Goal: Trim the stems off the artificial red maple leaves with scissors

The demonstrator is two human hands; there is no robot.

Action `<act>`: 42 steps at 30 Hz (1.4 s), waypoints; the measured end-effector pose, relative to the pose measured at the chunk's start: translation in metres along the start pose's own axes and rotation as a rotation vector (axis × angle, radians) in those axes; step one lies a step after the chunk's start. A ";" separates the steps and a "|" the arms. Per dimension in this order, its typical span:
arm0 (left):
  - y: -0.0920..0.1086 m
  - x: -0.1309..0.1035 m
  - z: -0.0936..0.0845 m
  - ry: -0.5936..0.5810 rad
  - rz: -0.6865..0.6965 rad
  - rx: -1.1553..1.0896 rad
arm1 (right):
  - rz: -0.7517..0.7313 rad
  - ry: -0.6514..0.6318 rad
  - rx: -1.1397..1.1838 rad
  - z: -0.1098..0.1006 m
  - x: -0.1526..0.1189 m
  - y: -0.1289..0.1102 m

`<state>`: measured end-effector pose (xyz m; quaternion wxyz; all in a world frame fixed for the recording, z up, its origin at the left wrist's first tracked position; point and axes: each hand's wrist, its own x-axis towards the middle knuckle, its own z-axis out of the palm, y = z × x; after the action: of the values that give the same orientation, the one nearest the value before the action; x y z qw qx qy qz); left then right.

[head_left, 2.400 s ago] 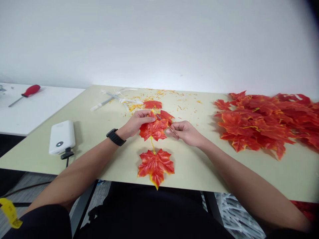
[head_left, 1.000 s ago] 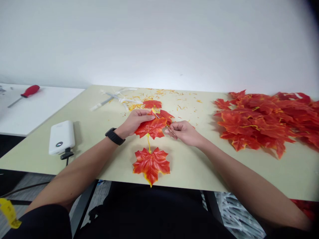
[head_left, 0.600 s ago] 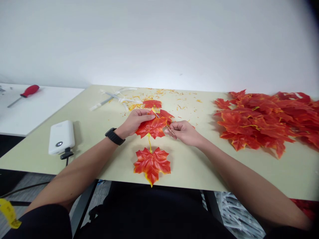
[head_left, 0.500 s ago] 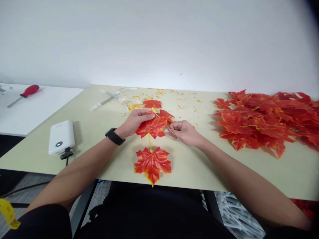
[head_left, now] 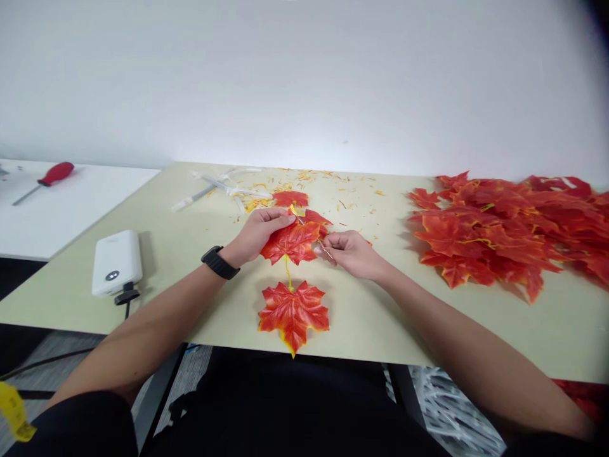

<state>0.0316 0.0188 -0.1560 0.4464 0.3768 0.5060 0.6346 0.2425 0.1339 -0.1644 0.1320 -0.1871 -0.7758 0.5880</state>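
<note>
My left hand [head_left: 267, 230] pinches the upper edge of a red artificial maple leaf [head_left: 292, 243] between thumb and fingers. A yellow stem joins this leaf to another red maple leaf [head_left: 294, 314] lying near the table's front edge. My right hand [head_left: 352, 252] is closed on the handles of small metal scissors [head_left: 327, 251]. The scissors reach behind the held leaf, and a blade tip shows near my left thumb, by a yellow edge. Further leaves of the strand lie just behind, one of them flat [head_left: 290, 198] on the table.
A heap of red maple leaves [head_left: 490, 222] covers the table's right side. Yellow trimmings [head_left: 259, 204] and clear plastic strips [head_left: 214, 187] lie at the back. On the left are a white power bank [head_left: 117, 260] with a cable and a red-handled screwdriver [head_left: 57, 172].
The held leaf and the front leaf have shifted very slightly to the right. Both hands keep their hold and stay nearly in place.
</note>
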 end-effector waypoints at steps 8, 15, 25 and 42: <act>-0.002 -0.002 0.003 0.034 0.008 0.007 | -0.041 -0.001 0.014 0.004 0.000 0.001; -0.004 -0.002 0.004 0.039 0.034 0.008 | -0.011 0.015 0.032 0.005 0.001 0.006; -0.005 -0.002 0.005 0.042 0.074 0.029 | -0.019 0.012 0.022 0.004 0.002 0.009; -0.008 0.000 0.004 0.062 0.187 0.172 | -0.032 0.013 0.016 0.006 0.003 0.008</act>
<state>0.0364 0.0205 -0.1633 0.3357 0.4394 0.5346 0.6391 0.2386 0.1316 -0.1736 0.1478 -0.1775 -0.7731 0.5908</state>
